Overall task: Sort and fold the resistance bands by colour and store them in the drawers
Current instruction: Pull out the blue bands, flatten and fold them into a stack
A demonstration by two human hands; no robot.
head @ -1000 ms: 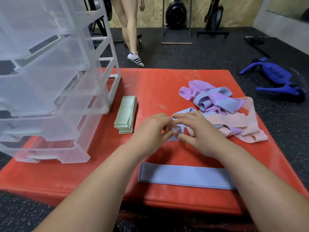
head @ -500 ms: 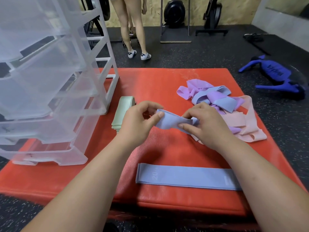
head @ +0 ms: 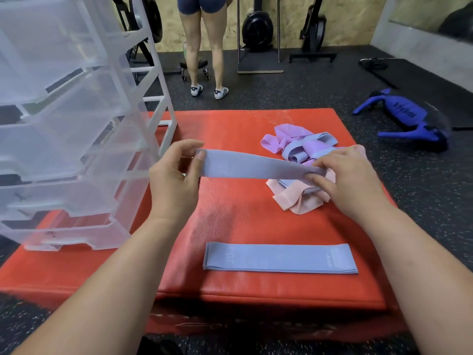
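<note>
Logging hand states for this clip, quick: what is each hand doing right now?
Left hand: closed, pinching one end of the blue band.
Right hand: closed, pinching the other end of the same band.

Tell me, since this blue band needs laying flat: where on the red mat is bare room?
Bare red mat lies between the flat blue band and the tangled pile, and at the far edge between the drawer unit and that pile. The right side is crowded by the pile; the drawer unit fills the left.
</note>
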